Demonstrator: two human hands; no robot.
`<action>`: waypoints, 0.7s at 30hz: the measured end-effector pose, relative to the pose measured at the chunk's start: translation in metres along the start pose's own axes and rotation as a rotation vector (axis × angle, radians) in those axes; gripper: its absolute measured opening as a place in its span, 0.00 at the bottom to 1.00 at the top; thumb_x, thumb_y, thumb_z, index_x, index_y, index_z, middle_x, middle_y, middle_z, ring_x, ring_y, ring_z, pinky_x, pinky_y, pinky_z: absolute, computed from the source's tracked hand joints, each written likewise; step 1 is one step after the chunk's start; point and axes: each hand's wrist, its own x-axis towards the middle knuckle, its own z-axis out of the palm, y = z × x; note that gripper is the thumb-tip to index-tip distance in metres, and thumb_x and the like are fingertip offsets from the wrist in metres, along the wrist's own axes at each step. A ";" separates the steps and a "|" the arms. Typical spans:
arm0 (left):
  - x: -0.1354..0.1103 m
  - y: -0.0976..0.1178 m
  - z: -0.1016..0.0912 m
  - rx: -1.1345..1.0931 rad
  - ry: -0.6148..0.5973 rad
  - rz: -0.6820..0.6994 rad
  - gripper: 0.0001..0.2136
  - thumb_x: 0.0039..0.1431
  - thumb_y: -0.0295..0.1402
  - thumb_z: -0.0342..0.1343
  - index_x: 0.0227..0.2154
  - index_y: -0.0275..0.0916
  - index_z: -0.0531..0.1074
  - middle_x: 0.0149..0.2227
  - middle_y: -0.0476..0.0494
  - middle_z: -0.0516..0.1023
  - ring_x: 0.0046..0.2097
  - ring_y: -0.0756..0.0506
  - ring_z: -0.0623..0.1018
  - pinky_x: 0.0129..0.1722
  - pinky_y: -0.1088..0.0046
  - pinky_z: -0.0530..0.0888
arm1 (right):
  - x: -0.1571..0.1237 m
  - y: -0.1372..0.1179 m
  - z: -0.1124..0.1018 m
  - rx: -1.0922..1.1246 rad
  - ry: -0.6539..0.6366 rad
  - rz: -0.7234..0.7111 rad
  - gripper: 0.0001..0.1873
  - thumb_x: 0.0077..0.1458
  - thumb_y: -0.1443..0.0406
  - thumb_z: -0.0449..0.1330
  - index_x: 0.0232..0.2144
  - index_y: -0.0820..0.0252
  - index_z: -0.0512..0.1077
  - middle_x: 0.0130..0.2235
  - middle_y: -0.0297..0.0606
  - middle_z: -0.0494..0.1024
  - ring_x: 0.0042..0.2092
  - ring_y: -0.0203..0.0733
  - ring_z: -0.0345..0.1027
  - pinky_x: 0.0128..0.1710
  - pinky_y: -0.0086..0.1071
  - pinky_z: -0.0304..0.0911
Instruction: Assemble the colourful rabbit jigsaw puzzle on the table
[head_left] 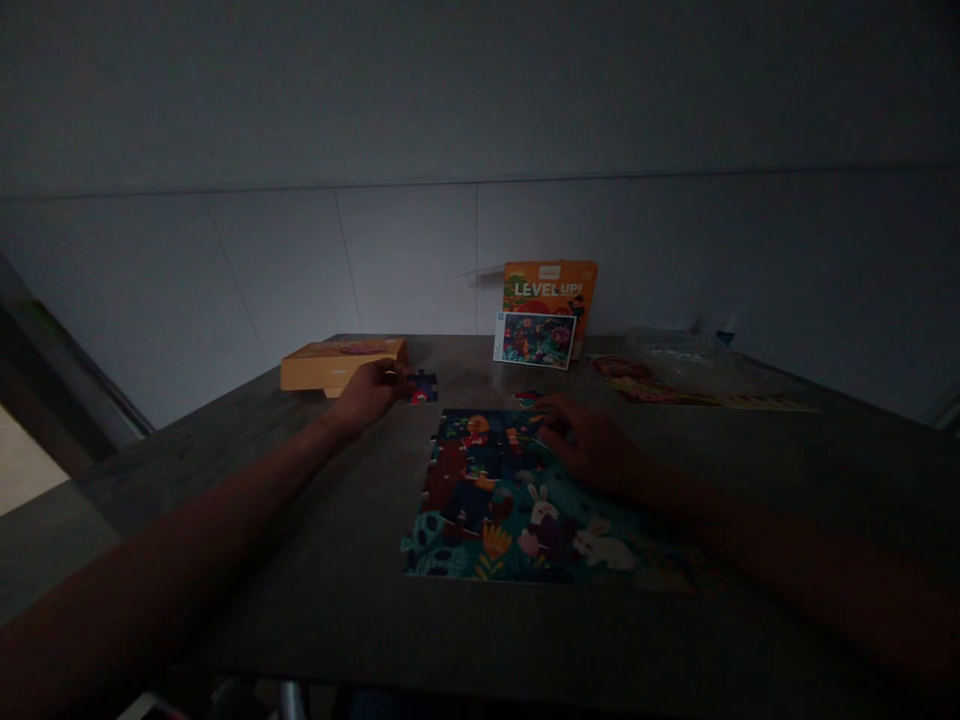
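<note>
A partly assembled jigsaw puzzle (480, 500) lies flat in front of me, showing white rabbits, flowers and dark figures. Beyond its upper left corner, my left hand (375, 388) has its fingers closed at the edge of a dark blue and red puzzle piece (424, 388). My right hand (592, 440) is over the puzzle's upper right part, its bent fingers and thumb apart, with nothing visible between them. Just past those fingertips is a loose puzzle piece (527, 398). My right hand and forearm hide the puzzle's right side.
An orange box (341, 365) lies at the back left. Against the wall, an upright orange "LEVEL UP!" box (551, 280) has a picture card (534, 340) leaning on it. Clear plastic wrapping (675, 350) lies over a colourful printed sheet (645, 385) on the right. The scene is dim.
</note>
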 end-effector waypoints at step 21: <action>-0.060 0.008 0.064 -0.112 -0.592 0.449 0.17 0.62 0.33 0.58 0.54 0.40 0.72 0.47 0.42 0.80 0.44 0.45 0.79 0.44 0.68 0.76 | 0.005 0.015 0.004 -0.279 -0.086 0.148 0.14 0.59 0.64 0.59 0.46 0.64 0.74 0.48 0.50 0.77 0.49 0.52 0.71 0.50 0.41 0.65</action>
